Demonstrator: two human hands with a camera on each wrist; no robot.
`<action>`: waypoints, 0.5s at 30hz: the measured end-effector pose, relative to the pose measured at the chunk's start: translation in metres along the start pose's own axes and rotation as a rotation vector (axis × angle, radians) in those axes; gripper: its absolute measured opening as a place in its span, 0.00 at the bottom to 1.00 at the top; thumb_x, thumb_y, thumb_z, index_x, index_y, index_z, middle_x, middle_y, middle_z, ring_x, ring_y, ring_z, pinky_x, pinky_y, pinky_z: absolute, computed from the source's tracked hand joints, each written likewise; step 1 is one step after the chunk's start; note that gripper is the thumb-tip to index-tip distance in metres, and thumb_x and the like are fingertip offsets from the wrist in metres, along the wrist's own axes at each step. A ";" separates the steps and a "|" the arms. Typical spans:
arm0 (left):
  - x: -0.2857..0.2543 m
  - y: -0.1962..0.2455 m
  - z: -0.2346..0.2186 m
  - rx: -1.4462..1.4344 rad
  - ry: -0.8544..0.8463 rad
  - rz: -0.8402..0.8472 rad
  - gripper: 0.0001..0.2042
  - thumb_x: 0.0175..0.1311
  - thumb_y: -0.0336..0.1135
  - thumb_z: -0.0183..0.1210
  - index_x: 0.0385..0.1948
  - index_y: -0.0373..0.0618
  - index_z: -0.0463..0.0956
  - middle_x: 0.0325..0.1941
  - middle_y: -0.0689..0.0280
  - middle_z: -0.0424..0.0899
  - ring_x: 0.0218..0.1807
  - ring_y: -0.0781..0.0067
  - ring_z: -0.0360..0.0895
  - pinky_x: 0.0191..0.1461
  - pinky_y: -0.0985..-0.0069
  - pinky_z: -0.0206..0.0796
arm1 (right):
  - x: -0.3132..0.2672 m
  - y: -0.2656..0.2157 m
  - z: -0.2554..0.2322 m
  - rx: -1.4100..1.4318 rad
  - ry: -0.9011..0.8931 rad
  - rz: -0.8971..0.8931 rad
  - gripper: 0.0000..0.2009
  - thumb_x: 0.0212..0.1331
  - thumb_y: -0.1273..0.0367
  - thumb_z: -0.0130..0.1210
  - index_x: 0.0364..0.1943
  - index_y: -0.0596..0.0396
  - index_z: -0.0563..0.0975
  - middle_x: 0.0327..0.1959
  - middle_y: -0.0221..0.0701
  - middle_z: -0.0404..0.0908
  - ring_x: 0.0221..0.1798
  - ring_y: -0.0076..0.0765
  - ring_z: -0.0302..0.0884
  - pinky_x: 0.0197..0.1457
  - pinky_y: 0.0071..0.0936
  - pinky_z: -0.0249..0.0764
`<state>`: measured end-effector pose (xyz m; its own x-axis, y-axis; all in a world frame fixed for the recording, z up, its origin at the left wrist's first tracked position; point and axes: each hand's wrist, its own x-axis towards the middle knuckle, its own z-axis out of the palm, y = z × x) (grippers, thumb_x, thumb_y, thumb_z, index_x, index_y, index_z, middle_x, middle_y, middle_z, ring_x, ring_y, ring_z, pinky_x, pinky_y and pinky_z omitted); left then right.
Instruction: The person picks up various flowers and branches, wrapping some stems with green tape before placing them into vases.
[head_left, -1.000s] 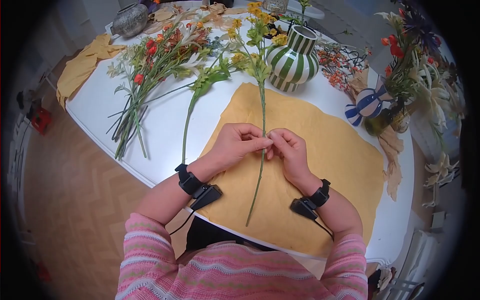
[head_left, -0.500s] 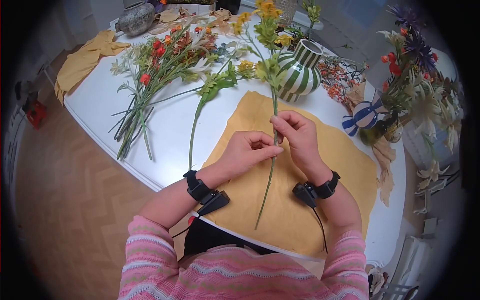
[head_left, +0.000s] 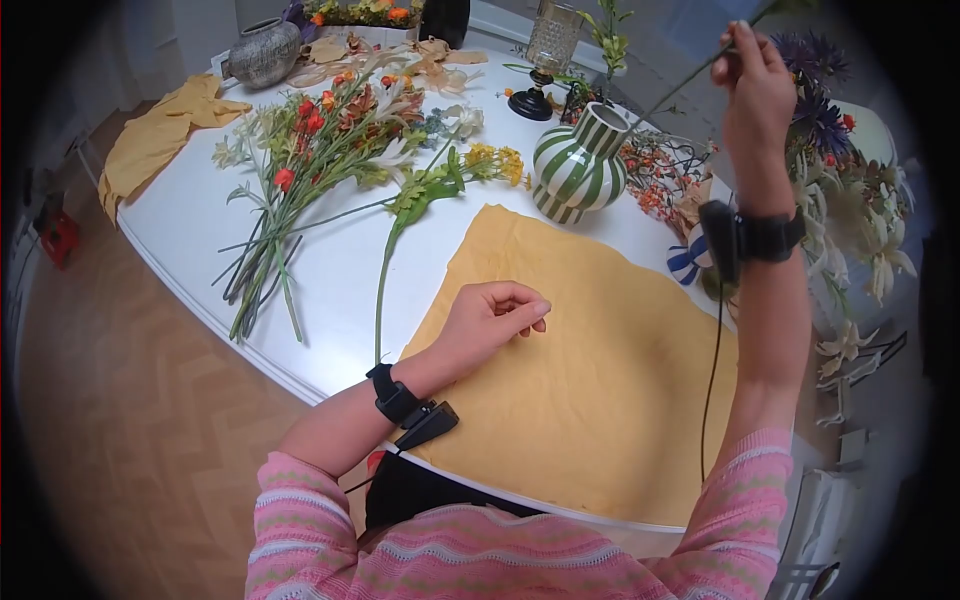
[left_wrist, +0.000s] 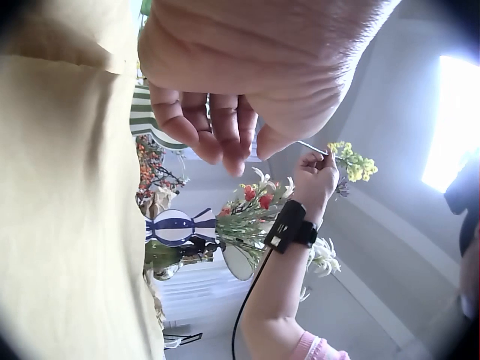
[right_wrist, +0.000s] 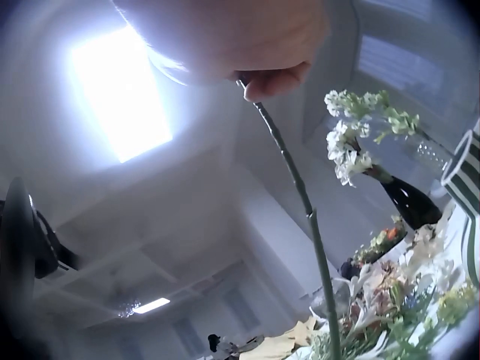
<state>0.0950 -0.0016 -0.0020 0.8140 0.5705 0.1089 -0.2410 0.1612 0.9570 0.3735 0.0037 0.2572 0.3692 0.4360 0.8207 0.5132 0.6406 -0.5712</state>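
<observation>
High at the upper right, my right hand (head_left: 757, 105) pinches the green stem (head_left: 682, 86) of a yellow-flowered spray. In the left wrist view its yellow blossoms (left_wrist: 354, 162) show beyond that hand. The stem slants down, and its lower part overlaps the mouth of the green-and-white striped vase (head_left: 582, 165) in the head view. From the right wrist, the bare stem (right_wrist: 309, 206) runs down out of frame. My left hand (head_left: 490, 322) hovers over a yellow sheet (head_left: 600, 400), fingers loosely curled with nothing between them.
A pile of mixed flower stems (head_left: 300, 200) lies on the white table (head_left: 330, 280), beside another yellow-flowered stem (head_left: 388, 260). A grey vase (head_left: 264, 54) and a dark-based glass holder (head_left: 545, 65) stand behind. Red-berried sprigs (head_left: 665, 175) lie right of the striped vase.
My right hand has risen away to the upper right with the yellow-flowered spray. The left hand has let go of the stem and stays over the sheet.
</observation>
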 end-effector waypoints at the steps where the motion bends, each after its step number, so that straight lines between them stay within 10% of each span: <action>1: 0.000 0.000 0.000 0.002 -0.003 -0.004 0.09 0.65 0.34 0.58 0.38 0.36 0.80 0.31 0.66 0.82 0.34 0.81 0.76 0.41 0.81 0.68 | 0.017 -0.003 -0.002 -0.083 0.034 -0.049 0.10 0.66 0.64 0.54 0.35 0.58 0.77 0.26 0.25 0.77 0.22 0.18 0.71 0.27 0.17 0.66; 15: -0.001 0.002 0.000 -0.006 -0.036 -0.028 0.10 0.65 0.34 0.58 0.38 0.35 0.80 0.31 0.66 0.82 0.34 0.80 0.77 0.41 0.81 0.68 | 0.037 0.064 0.006 -0.488 0.193 -0.236 0.12 0.65 0.63 0.55 0.33 0.58 0.77 0.23 0.24 0.77 0.22 0.17 0.73 0.25 0.18 0.67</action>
<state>0.0937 -0.0021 0.0003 0.8389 0.5364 0.0921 -0.2212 0.1815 0.9582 0.4151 0.0645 0.2513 0.3120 0.1640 0.9358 0.8802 0.3209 -0.3497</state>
